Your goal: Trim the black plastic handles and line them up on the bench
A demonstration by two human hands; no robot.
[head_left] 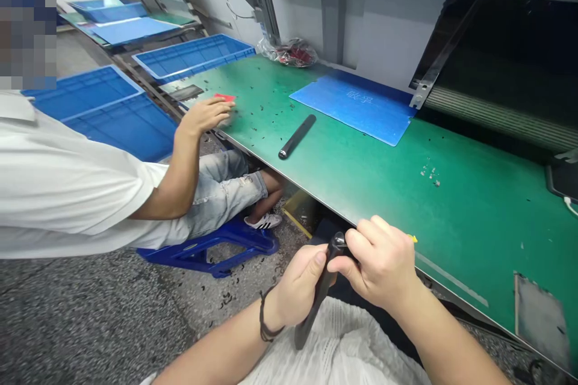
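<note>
My left hand [298, 289] is wrapped round a long black bar [313, 313] with a glossy rounded end, held at a slant above my lap. My right hand [383, 258] is curled closed against that glossy end, its thumb close to the bar. A small yellow tip [412, 239] shows beyond the right knuckles; whatever the closed fingers hold is hidden. On the green tabletop [361, 174] lies a similar black bar [297, 136], apart from both hands.
A co-worker in a white shirt [67, 174] sits at the left, one hand [205, 115] by a red piece [224, 97]. A blue sheet [356, 105], a plastic bag [293, 53] and a grey plate [542, 319] lie on the table. Small black scraps are scattered about. Blue crates [108, 108] stand left.
</note>
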